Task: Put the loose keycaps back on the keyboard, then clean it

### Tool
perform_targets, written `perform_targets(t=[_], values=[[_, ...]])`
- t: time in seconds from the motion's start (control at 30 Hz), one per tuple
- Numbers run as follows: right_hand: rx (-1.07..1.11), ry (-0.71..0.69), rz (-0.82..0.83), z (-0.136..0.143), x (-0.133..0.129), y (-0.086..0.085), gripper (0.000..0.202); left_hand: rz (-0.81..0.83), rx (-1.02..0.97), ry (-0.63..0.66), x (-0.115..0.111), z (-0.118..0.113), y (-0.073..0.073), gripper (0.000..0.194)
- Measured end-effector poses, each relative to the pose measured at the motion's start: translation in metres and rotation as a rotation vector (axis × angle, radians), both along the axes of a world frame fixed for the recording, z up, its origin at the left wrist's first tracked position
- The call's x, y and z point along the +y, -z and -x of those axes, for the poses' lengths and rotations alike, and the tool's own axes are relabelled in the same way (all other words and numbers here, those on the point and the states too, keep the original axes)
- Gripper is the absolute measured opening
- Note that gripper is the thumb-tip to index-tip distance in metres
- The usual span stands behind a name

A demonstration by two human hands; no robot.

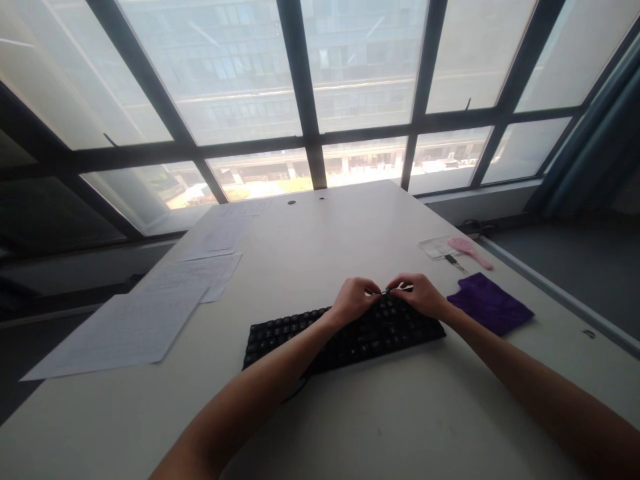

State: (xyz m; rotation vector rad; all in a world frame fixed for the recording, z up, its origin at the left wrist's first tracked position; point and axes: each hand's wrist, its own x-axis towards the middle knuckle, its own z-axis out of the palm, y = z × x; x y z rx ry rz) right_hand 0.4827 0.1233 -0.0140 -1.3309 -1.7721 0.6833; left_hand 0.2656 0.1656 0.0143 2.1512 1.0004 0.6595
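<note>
A black keyboard (367, 341) lies at a slant on the white table (330, 427), with my forearms crossing over it. Above its far edge, right of the middle, my left hand (354, 300) is closed in a pinch. My right hand (421, 294) faces it, also pinching, its fingertips close to the left ones. Between the fingertips shows a small, thin dark thing (385, 292), too small to name. A dark cord (295, 392) comes out from the keyboard's near edge, partly hidden by my left forearm.
To the right lie a folded purple cloth (493, 305), a pink hairbrush (467, 250), a clear plastic bag (434, 248) and a small black item with metal prongs (455, 263). Printed papers (125, 333) spread along the left. Large windows (365, 67) stand beyond the table.
</note>
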Motion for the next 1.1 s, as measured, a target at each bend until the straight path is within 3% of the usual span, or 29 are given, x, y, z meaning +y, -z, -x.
perform_targets(t=[0.37,0.6,0.87,1.1], values=[[-0.084,-0.085,-0.126,0.008,-0.001,0.001,0.011,-0.002,-0.042,0.029,0.0,0.001,0.007,0.017],[-0.197,-0.097,-0.217,0.011,-0.006,-0.001,0.013,-0.191,0.019,0.058,-0.004,-0.001,0.013,0.016],[-0.411,-0.07,-0.248,0.016,-0.019,0.0,0.04,-0.431,0.28,0.117,-0.019,0.006,0.007,0.028],[-0.454,-0.031,-0.256,0.019,-0.028,0.009,0.038,-0.574,0.419,0.164,-0.033,0.004,0.005,0.026]])
